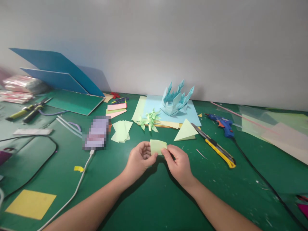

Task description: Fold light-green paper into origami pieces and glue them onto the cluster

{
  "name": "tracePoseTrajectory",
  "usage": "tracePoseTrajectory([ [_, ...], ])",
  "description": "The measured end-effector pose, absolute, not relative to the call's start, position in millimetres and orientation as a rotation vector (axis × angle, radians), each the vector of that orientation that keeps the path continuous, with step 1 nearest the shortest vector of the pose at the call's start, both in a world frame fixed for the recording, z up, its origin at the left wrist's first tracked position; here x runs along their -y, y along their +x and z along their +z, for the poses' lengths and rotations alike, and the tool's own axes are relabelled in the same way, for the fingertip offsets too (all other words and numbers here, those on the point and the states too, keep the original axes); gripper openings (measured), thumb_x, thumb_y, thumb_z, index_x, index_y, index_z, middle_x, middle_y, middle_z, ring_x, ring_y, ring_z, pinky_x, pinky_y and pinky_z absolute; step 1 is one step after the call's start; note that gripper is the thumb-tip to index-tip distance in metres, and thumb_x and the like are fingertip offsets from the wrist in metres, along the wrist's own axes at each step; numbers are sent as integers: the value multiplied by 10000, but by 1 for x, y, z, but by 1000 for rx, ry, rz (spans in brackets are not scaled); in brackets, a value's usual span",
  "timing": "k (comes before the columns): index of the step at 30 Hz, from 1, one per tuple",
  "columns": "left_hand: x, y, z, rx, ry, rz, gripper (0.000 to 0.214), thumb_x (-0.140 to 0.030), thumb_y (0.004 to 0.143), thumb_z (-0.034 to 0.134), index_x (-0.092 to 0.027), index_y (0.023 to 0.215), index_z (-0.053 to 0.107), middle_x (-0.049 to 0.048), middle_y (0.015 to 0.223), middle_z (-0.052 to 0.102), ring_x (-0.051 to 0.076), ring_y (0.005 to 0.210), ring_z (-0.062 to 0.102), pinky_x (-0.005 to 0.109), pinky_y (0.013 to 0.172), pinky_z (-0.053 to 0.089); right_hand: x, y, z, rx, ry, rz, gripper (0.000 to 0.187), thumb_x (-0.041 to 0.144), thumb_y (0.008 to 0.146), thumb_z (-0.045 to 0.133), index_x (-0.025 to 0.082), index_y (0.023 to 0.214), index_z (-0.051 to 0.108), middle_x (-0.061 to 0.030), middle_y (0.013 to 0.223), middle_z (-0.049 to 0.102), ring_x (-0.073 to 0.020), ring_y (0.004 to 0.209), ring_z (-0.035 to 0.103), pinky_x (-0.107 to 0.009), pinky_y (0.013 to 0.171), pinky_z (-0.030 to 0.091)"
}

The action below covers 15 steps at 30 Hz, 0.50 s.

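Observation:
A small pale green piece of paper point(158, 147) is held up over the green table between both my hands. My left hand point(141, 158) pinches its lower left corner with curled fingers. At its lower right edge, my right hand point(177, 160) grips it with the thumb in front. Just beyond lie folded light green paper flowers point(152, 120). Several pale green paper slips point(122, 131) are fanned out to the left, and a folded pale green triangle point(186, 131) rests to the right.
A light blue origami piece point(173, 104) stands on stacked paper sheets point(138, 109) at the back. To the right are a yellow utility knife point(218, 150) and a blue glue gun point(222, 124). A phone point(97, 132) with a white cable point(80, 184), pliers point(31, 110) and a yellow sheet point(31, 203) lie left.

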<state>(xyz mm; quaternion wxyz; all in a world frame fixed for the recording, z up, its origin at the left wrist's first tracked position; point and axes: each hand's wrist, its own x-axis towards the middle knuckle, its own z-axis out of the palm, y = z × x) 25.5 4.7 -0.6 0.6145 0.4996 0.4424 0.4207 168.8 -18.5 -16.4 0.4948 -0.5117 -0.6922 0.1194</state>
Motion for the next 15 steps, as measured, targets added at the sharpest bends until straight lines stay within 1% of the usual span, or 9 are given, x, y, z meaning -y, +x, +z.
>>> tracePoseTrajectory([
  [7, -9, 24, 2, -1048, 1111, 1027, 272, -187, 591, 727, -143, 790, 548, -53, 604, 546, 64, 553, 527, 180, 533, 461, 17, 172, -14, 1582, -1334, 387, 373, 272, 897, 432, 209, 541, 340, 51, 497, 369, -100, 470, 376, -216, 473, 305],
  [12, -8, 22, -1, -996, 1180, 1086, 264, -191, 651, 691, -178, 805, 477, -53, 665, 548, 66, 580, 527, 186, 550, 456, 17, 173, -14, 1521, -1352, 505, 387, 327, 890, 444, 205, 532, 360, 53, 482, 376, -95, 456, 377, -219, 458, 299],
  [14, -8, 21, -3, -986, 1247, 1104, 235, -190, 686, 667, -186, 802, 463, -52, 685, 549, 63, 580, 523, 186, 555, 447, 17, 173, -16, 1474, -1346, 578, 333, 345, 875, 477, 202, 581, 412, 50, 510, 421, -98, 476, 409, -218, 471, 326],
  [15, -8, 21, -4, -987, 1281, 1108, 213, -191, 702, 654, -187, 802, 466, -51, 688, 546, 62, 577, 521, 187, 556, 441, 17, 173, -17, 1436, -1333, 613, 263, 346, 861, 502, 201, 647, 456, 45, 546, 460, -102, 500, 440, -218, 490, 353],
])
